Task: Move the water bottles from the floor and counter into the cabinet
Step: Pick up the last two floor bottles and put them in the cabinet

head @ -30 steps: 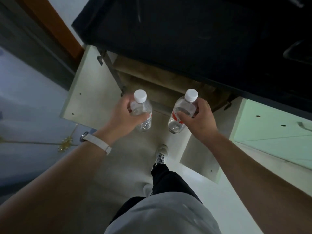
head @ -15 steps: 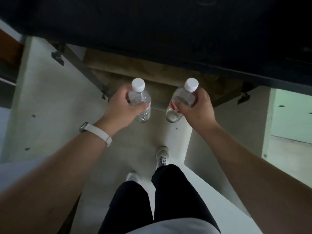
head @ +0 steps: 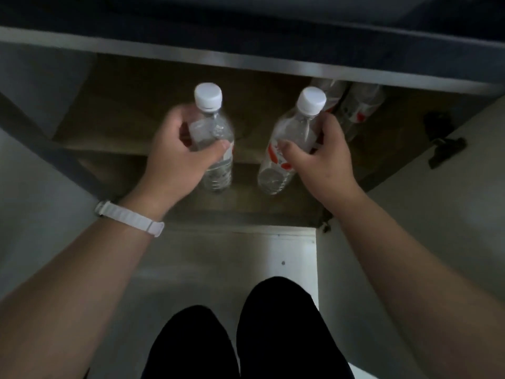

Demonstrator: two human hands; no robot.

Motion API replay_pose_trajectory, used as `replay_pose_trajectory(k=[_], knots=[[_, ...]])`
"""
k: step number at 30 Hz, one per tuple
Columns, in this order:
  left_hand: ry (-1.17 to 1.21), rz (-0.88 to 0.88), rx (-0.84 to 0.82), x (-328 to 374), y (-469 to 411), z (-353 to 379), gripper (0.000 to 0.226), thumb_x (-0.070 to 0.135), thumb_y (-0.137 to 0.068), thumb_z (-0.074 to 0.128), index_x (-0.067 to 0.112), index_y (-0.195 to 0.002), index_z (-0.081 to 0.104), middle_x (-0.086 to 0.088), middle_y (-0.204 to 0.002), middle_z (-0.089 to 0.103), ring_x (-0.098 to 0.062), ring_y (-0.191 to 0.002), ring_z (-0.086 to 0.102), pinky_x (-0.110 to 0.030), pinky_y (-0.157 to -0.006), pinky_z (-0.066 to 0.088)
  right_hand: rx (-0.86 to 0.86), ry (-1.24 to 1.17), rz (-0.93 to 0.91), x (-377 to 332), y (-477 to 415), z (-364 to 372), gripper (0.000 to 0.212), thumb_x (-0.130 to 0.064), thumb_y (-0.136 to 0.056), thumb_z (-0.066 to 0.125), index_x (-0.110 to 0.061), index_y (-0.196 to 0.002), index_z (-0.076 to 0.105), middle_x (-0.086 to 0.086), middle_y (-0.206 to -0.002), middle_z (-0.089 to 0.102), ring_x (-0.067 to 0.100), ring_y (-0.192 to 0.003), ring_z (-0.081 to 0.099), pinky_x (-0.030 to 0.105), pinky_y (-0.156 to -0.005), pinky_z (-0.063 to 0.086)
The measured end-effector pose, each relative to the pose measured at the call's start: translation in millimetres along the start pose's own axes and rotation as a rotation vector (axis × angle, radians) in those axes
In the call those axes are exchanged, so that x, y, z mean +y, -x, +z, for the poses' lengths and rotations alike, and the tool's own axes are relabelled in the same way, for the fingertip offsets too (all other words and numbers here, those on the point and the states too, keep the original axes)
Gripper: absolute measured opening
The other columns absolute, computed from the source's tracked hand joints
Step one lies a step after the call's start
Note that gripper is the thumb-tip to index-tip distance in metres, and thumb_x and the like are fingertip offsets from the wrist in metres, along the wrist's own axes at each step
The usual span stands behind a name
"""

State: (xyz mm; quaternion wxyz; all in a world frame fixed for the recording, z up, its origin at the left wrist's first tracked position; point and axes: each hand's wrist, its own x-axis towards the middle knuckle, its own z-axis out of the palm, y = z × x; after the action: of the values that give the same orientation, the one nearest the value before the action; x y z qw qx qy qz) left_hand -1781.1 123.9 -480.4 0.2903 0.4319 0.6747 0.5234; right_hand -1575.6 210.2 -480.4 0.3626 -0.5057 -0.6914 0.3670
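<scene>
While at least two water bottles [head: 358, 110] already stand at the cabinet [head: 123, 110] shelf's right rear, the left hand [head: 175, 157] and right hand [head: 322, 160] each grip another bottle [head: 216, 143] [head: 289, 138], not yet placed.

Pale floor [head: 207, 269], dark countertop [head: 246, 15], dim light
</scene>
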Motion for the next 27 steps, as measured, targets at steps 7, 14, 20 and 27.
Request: replay_pose_trajectory(k=[7, 14, 20, 27], knots=[[0.028, 0.176, 0.042, -25.0, -40.4, 23.9, 0.059, 0.028, -0.081, 0.078, 0.030, -0.133, 0.050, 0.013, -0.124, 0.062, -0.002, -0.113, 0.061, -0.030, -0.092, 0.054, 0.116, -0.009, -0.152, 24.6, -41.1, 9.8, 0.062, -0.039, -0.077, 0.075, -0.030, -0.129, 0.044, -0.010, -0.126, 0.053, -0.003, -0.106, 0.055, 0.013, -0.079, 0.047], [0.032, 0.160, 0.033, -27.4, -83.7, 41.6, 0.055, 0.029, -0.081, 0.079, 0.032, -0.129, 0.053, 0.021, -0.116, 0.062, 0.013, -0.098, 0.059, -0.008, -0.075, 0.048, 0.129, 0.019, -0.107, 46.9, -80.1, 24.3, 0.065, -0.050, -0.072, 0.071, -0.034, -0.129, 0.045, -0.010, -0.129, 0.052, 0.003, -0.111, 0.052, 0.019, -0.083, 0.044], [-0.013, 0.158, 0.085, -27.4, -120.3, 56.7, 0.055, 0.034, -0.079, 0.080, 0.036, -0.127, 0.052, 0.020, -0.117, 0.060, 0.004, -0.105, 0.058, -0.021, -0.084, 0.050, 0.129, 0.012, -0.141, 45.2, -103.8, 33.2, 0.057, -0.038, -0.079, 0.075, -0.031, -0.129, 0.048, -0.008, -0.128, 0.051, 0.002, -0.107, 0.049, 0.015, -0.079, 0.041], [-0.017, 0.154, 0.108, -34.0, -137.0, 61.0, 0.067, 0.038, -0.078, 0.080, 0.033, -0.137, 0.050, 0.012, -0.133, 0.060, -0.010, -0.120, 0.058, -0.042, -0.099, 0.052, 0.150, 0.027, -0.161, 36.7, -117.3, 51.9, 0.064, -0.043, -0.082, 0.073, -0.028, -0.137, 0.044, -0.009, -0.134, 0.052, 0.010, -0.121, 0.050, 0.025, -0.089, 0.045]])
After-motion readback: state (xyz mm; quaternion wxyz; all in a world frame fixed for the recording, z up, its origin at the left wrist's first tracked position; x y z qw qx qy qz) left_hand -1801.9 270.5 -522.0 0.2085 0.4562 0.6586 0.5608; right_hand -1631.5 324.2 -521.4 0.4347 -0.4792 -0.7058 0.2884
